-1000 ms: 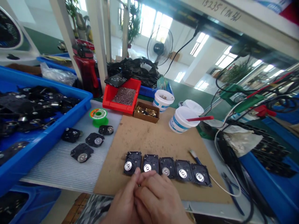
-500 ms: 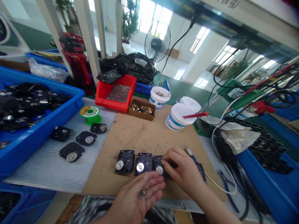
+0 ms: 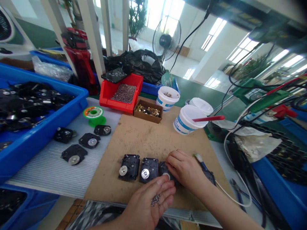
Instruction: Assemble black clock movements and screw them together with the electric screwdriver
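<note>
Small silver screws [image 3: 155,200] lie in the cupped palm of my left hand [image 3: 150,198], which is turned up at the front of the cardboard. Its fingertips reach to the edge of the third black housing [image 3: 164,166]. Over that housing, my right hand [image 3: 183,167] is bent down with its fingers together; what its fingertips pinch, if anything, is hidden. Two more black housings with silver discs, the middle one [image 3: 149,167] and the left one [image 3: 130,166], sit in line to the left. Another black housing [image 3: 209,176] shows partly behind my right forearm.
A brush [image 3: 200,160] and pliers [image 3: 237,190] lie at the right, near a white cable [image 3: 226,153]. Behind stand a red bin [image 3: 107,103] of tiny parts, a brown box [image 3: 146,117] of brass parts and white tubs [image 3: 183,123]. Left are a solder spool [image 3: 94,116] and a blue crate [image 3: 59,118].
My left hand has shifted slightly right with the screws. My right hand stays over the third housing, its fingers lower and covering more of it. The whole view has shifted slightly.
</note>
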`<state>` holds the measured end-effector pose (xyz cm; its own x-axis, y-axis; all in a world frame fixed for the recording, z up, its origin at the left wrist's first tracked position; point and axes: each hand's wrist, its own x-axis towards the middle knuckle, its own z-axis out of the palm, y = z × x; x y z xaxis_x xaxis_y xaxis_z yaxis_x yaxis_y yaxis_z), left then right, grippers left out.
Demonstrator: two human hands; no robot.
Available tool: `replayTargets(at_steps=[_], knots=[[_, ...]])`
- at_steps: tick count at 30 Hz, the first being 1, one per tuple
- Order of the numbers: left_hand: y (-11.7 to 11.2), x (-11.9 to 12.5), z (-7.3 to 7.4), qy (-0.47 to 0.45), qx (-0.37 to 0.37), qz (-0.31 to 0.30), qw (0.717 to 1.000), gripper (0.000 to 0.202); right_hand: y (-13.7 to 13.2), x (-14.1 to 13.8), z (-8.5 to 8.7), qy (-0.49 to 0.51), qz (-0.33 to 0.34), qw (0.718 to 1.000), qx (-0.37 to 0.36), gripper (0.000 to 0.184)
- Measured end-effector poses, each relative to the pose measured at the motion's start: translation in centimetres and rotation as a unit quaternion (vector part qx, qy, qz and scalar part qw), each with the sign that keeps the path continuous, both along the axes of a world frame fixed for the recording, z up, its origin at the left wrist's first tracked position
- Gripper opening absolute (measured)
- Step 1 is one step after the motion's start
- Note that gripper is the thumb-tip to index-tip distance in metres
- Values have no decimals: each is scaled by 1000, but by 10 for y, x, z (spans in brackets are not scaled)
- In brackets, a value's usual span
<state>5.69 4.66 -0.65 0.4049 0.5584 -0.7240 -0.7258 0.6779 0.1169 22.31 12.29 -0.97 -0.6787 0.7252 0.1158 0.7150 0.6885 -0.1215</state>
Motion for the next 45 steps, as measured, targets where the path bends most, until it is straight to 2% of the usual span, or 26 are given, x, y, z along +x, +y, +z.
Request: replayTargets(at_steps=[5, 12, 19, 22, 24, 26, 29, 32, 35, 38, 42, 45], knots=[[-1, 0, -2, -9, 20, 1, 1000, 33, 0, -1, -1, -18, 18, 1000, 0, 16], [0, 0, 0, 1, 16, -7, 1000, 37, -6, -6, 7, -76, 69, 995, -15, 17], [1, 1, 0, -4, 26, -7, 1000, 41, -3, -10, 8, -86, 55, 995, -13, 12], [2, -1, 1, -14, 29, -9, 999, 42, -5, -12, 15, -82, 44, 996, 2, 10], [1, -2, 2, -29, 33, -10, 999, 43, -15, -13, 24, -46, 26, 999, 15, 10], [1, -2, 4, -41, 54, 4, 998, 39, -32, -17, 31, 53, 14, 998, 6, 13], [-2, -2, 8, -29, 72, 17, 997, 35, -59, -24, 34, 194, 11, 981, -22, 15], [-7, -2, 8, -13, 55, 4, 998, 34, -75, -29, 27, 208, -2, 978, -14, 16], [-13, -1, 4, -28, 69, -2, 997, 27, -79, -30, 20, 183, -16, 983, -7, 17], [-18, 0, -3, -45, 88, -9, 995, 24, -80, -30, 20, 181, -13, 983, -7, 18], [-19, 2, -9, -27, 108, -3, 994, 23, -81, -25, 27, 220, -25, 972, -83, 13], [-16, 2, -8, -23, 120, -7, 992, 21, -76, -16, 34, 227, -45, 963, -141, 13]])
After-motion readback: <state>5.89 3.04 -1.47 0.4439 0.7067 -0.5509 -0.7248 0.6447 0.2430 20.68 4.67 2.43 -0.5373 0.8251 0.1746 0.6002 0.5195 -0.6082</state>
